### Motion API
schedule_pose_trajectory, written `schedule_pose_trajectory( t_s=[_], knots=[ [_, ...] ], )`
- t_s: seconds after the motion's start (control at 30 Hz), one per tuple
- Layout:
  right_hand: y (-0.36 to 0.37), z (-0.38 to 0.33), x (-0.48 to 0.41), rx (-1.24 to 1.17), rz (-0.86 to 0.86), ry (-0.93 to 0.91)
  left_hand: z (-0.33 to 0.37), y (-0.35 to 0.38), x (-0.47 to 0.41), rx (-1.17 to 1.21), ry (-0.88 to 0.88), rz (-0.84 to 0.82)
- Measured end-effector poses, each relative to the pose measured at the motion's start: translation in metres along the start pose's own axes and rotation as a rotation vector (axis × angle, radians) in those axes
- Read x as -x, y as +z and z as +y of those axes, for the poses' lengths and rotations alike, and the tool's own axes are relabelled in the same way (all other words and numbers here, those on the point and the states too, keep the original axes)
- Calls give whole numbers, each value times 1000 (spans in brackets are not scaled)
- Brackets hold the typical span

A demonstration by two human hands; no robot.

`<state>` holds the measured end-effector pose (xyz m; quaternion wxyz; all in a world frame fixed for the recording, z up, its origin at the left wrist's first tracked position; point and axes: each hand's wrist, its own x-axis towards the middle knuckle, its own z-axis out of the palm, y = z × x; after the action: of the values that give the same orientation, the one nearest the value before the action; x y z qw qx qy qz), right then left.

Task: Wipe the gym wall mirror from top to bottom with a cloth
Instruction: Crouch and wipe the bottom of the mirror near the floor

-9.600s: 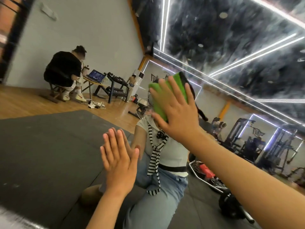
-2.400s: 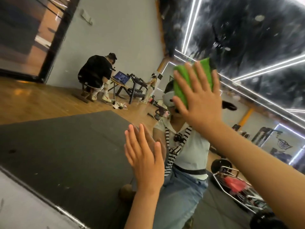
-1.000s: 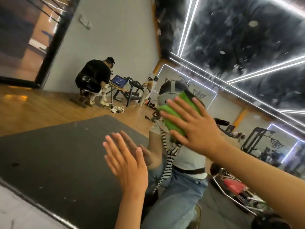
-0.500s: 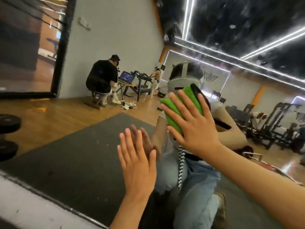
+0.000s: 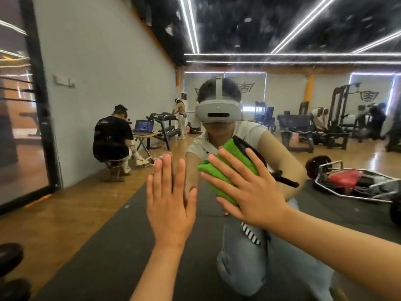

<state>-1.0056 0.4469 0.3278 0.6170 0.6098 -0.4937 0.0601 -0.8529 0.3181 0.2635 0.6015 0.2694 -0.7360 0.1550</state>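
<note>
Against the wall mirror (image 5: 104, 68), the right hand (image 5: 249, 192) pressed a folded green cloth (image 5: 225, 168) flat to the glass with straight, spread fingers. The left hand (image 5: 171, 203) lay flat on the glass just beside it, fingers straight and close together. Reflected in the glass were a dark floor mat (image 5: 97, 246), wooden flooring (image 5: 65, 209), weight machines (image 5: 342, 118) and white ceiling light strips (image 5: 191, 25).
</note>
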Motion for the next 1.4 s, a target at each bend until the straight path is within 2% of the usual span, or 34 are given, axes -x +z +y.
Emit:
schedule_pose_trajectory(
  t_s=[0.53, 0.57, 0.63, 0.7, 0.73, 0.83, 0.93, 1.03, 1.23, 1.3, 1.4],
  knots=[
    [-3, -9, 5, -21, -19, 23, -5, -2, 8, -73, 32, -16],
    [-2, -12, 10, -37, -39, 0, -5, -3, 9, -69, 28, -21],
    [0, -15, 24, -50, -102, -156, -4, -4, 10, -61, 18, -26],
    [-2, 2, 34, -19, -147, -339, -2, -4, 9, -66, 9, -30],
    [-5, 16, 32, -3, -145, -358, -1, -4, 9, -72, 6, -33],
    [-18, 57, 6, 20, -70, -130, -1, -4, 8, -99, 9, -45],
    [-23, 63, -23, 10, -20, 52, -1, -4, 10, -120, 6, -48],
    [-15, 38, -29, -2, 10, 65, -1, -4, 9, -121, 16, -35],
    [-10, 32, -6, 0, -97, -229, -1, -4, 10, -114, 17, -32],
    [-16, 50, -19, 2, -75, -142, -1, -4, 10, -122, 17, -29],
    [-27, 78, -51, 4, -6, 141, -1, -4, 10, -132, 12, -38]
  ],
)
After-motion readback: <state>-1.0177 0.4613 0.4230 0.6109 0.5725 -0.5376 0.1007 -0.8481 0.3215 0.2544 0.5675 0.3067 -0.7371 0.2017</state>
